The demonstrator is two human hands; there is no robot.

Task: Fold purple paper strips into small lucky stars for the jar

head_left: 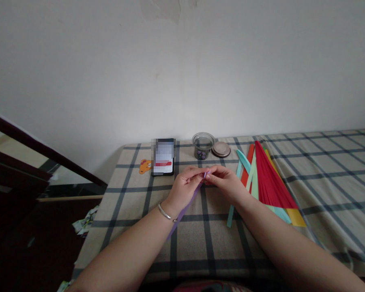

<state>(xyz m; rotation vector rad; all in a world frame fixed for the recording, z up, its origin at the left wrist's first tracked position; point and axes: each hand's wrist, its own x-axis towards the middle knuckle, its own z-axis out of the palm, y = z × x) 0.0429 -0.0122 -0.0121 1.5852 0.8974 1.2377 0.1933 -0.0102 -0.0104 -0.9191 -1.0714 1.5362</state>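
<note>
A long purple paper strip (187, 206) is pinched between both hands above the table. My left hand (185, 187) is closed on it, thumb and forefinger together, with a silver bangle on the wrist. My right hand (224, 181) meets it fingertip to fingertip, also closed on the strip's upper end. The strip's tail hangs down toward me beside the left wrist. Just beyond the hands stands a clear plastic cup (203, 147) with small purple pieces in it. Its exact fold at the fingertips is too small to make out.
Red strips (270, 182) lie fanned out at the right, with orange, green, blue and yellow ones about them. Beside the cup is a round lid (221, 149). A phone (163, 157) and a bear-shaped piece (145, 166) lie at the left on the checked tablecloth (130, 202). A wall rises behind.
</note>
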